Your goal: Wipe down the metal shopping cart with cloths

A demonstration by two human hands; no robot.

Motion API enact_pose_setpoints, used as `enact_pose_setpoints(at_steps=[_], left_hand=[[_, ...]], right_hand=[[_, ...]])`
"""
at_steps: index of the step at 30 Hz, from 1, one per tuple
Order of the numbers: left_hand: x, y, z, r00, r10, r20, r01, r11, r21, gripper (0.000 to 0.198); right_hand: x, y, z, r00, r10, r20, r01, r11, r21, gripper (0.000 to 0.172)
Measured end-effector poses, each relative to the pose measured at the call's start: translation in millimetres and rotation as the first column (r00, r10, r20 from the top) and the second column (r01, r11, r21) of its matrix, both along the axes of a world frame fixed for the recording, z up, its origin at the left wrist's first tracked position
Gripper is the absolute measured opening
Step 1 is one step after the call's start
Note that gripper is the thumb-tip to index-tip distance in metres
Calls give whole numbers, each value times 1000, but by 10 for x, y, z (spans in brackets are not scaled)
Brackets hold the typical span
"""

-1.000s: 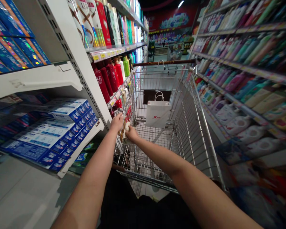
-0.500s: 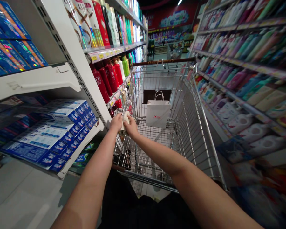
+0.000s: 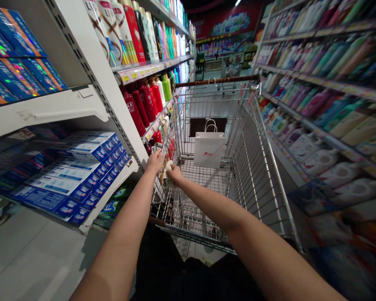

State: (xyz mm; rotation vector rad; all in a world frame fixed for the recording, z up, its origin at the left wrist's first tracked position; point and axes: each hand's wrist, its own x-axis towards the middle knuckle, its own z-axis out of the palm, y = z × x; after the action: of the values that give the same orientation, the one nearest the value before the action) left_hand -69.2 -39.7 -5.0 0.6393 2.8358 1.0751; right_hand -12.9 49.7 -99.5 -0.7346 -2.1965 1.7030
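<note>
Holding a pale cloth (image 3: 166, 175), the right hand (image 3: 174, 173) is beside the left hand (image 3: 156, 162), which grips the cart (image 3: 232, 79) at left.

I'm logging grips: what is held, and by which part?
Right hand: crumpled pale cloth, by its right side. Left hand: at the cart's side rail, exact hold unclear.

Head camera faces forward, down over the cart (image 3: 203, 184).

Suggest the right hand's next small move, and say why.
Probably slide the right hand a little along the cart's wire side: it holds a pale cloth at those wires, and the left hand, by the top rail, could perhaps steady the cart.
</note>
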Motion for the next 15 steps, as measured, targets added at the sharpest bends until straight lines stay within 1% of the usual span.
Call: enact_pose_setpoints(at_steps=[3,4,6,8,10,13,15], left_hand=[[-3,0,-1,1000,-1,-9,1,1000,7,46],[-3,0,-2,1000,-2,-14,2,1000,9,46],[-1,1,-5,1000,-4,-17,4,1000,11,46],[5,0,-5,1000,-2,-16,3,1000,14,47],[15,0,2,1000,-1,-16,1,1000,16,48],[36,4,20,1000,1,-12,-1,1000,9,48],[46,9,30,1000,3,-8,-3,1000,3,48]], right_hand=[[-53,42,255,987,-42,-155,34,998,-53,60],[-54,43,313,978,-50,-202,40,998,-55,61],[-30,22,363,972,-49,-229,40,998,-42,64],[18,-21,330,982,-29,-186,31,1000,8,65],[76,-72,237,997,7,-73,-1,996,87,64],[155,-124,51,988,55,146,-81,982,174,54],[198,-126,-70,976,79,204,-118,975,188,46]])
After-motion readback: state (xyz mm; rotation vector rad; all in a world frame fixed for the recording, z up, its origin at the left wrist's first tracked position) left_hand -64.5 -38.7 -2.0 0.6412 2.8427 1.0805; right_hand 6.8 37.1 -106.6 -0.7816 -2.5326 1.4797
